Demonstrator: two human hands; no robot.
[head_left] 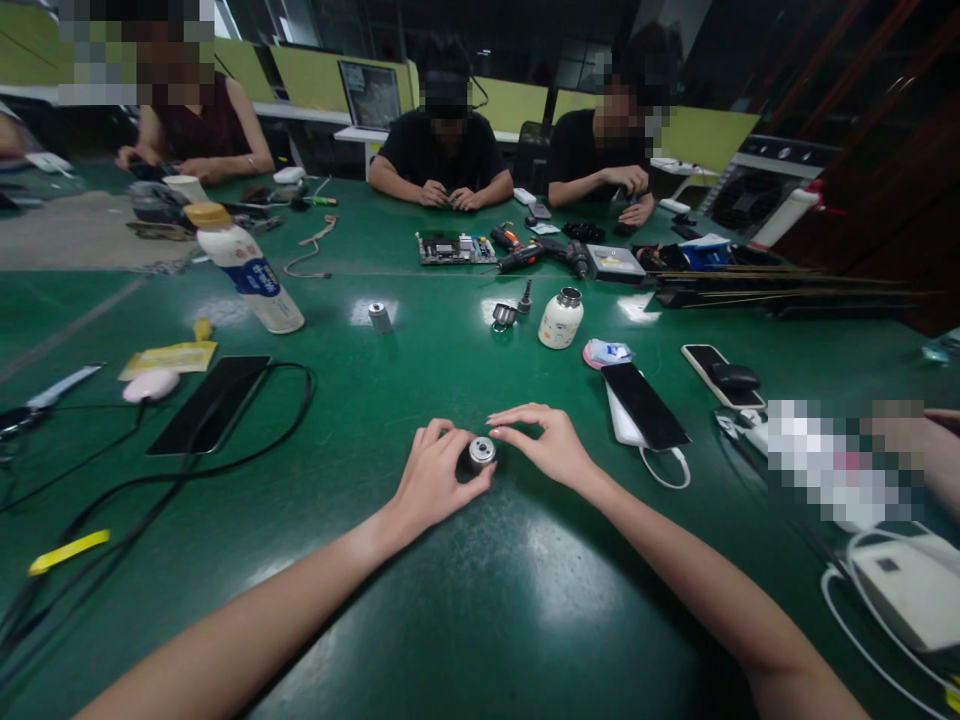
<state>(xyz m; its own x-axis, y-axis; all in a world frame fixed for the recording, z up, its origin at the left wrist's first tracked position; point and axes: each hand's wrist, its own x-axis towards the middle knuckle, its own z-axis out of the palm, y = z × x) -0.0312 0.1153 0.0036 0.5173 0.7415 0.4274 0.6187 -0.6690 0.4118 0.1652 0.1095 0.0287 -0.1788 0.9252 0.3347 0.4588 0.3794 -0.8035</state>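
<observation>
My left hand (435,470) rests on the green table with its fingers and thumb around a small silver metal cylinder (482,452). The cylinder stands upright, and its round end face with dark holes points up at me; it looks like a small motor. Just to its right hovers my right hand (551,445), fingers stretched toward the cylinder and thumb apart from them, with nothing visible between them. Farther forward, a similar silver cylinder (381,318) stands by itself on the table.
Ahead are a white flask (561,320), its metal lid (504,316), a drink bottle (247,268), a circuit board (454,248) and a power drill (551,252). Phones lie left (210,405) and right (645,405), with black cables (150,482) at left. Several people sit around the table.
</observation>
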